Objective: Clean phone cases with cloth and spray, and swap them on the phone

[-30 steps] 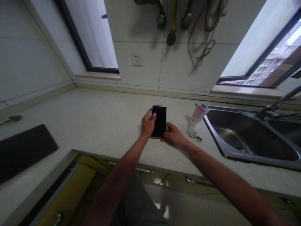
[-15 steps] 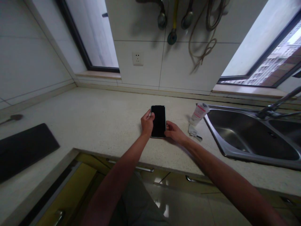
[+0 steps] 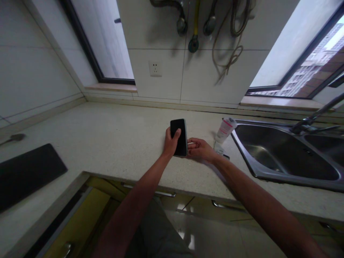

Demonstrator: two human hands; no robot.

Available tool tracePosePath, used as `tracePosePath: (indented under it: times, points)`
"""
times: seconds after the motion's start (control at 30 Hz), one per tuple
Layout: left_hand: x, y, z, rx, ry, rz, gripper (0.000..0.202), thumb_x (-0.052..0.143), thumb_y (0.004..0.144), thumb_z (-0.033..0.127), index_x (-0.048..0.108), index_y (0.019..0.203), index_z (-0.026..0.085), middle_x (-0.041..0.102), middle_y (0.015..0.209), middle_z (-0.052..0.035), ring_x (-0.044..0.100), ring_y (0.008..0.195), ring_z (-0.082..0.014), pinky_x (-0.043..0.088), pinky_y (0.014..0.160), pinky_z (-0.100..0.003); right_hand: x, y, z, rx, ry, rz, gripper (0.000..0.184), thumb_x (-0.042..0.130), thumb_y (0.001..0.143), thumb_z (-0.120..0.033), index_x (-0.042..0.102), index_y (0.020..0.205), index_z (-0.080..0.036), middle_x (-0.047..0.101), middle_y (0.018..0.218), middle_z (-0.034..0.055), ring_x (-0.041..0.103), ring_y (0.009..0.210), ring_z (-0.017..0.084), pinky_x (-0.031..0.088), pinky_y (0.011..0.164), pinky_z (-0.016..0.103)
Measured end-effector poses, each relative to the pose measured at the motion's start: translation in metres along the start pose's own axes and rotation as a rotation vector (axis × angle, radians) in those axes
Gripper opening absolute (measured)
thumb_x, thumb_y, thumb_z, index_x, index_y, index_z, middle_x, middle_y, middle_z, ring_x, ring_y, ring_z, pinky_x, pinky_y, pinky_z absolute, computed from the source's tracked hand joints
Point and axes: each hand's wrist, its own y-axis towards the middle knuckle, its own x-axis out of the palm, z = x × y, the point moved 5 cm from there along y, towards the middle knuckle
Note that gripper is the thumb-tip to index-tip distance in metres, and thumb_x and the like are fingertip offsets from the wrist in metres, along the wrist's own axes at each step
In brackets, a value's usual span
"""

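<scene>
A smartphone [image 3: 179,143] with a dark screen is held above the pale countertop, tilted slightly to the left at its top. My left hand [image 3: 171,142] grips its left side, the thumb lying across the screen. At the lower right edge of the phone is my right hand [image 3: 200,148], its fingers spread a little apart; whether the fingertips touch the phone I cannot tell. Right of that hand, a clear plastic cup with pink print [image 3: 225,129] stands on the counter, a small crumpled wrapper [image 3: 219,148] beside it.
A steel sink [image 3: 285,152] with a faucet [image 3: 306,125] is set into the counter at the right. A black flat panel [image 3: 29,173] lies at the left, near a dark-headed utensil [image 3: 17,137]. Pipes and a tied cord [image 3: 228,66] hang on the tiled wall.
The phone has tilted leftward, and my left thumb has slid further across its screen. My right hand's fingers have loosened from the phone's edge and opened somewhat.
</scene>
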Motion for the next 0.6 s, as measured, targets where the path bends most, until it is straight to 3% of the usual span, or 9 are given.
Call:
tracePosePath:
  times: [0.2, 0.4, 0.6]
  points:
    - [0.008, -0.012, 0.0, 0.004, 0.041, -0.191, 0.098, 0.089, 0.058, 0.042, 0.039, 0.139, 0.02, 0.055, 0.134, -0.0142, 0.056, 0.12, -0.0261, 0.045, 0.101, -0.038, -0.011, -0.006, -0.011, 0.028, -0.087, 0.056, 0.038, 0.076, 0.059, -0.012, 0.069, 0.096, -0.018, 0.076, 0.078, 0.0022, 0.068, 0.066, 0.015, 0.054, 0.066, 0.028]
    - [0.007, -0.012, 0.002, -0.061, 0.013, -0.175, 0.103, 0.092, 0.053, 0.041, 0.039, 0.139, 0.019, 0.057, 0.132, -0.0152, 0.056, 0.12, -0.028, 0.044, 0.103, -0.042, -0.008, -0.009, -0.016, 0.052, -0.064, 0.041, 0.042, 0.079, 0.06, -0.013, 0.071, 0.1, -0.017, 0.075, 0.085, 0.0034, 0.07, 0.073, 0.015, 0.055, 0.07, 0.027]
    - [0.014, -0.018, 0.004, -0.103, -0.04, -0.269, 0.113, 0.094, 0.049, 0.04, 0.034, 0.142, 0.019, 0.053, 0.138, -0.0165, 0.053, 0.124, -0.0283, 0.043, 0.105, -0.041, -0.008, -0.009, -0.018, 0.008, -0.048, 0.11, 0.032, 0.083, 0.063, -0.022, 0.072, 0.093, -0.017, 0.074, 0.084, 0.0036, 0.068, 0.073, 0.015, 0.058, 0.074, 0.031]
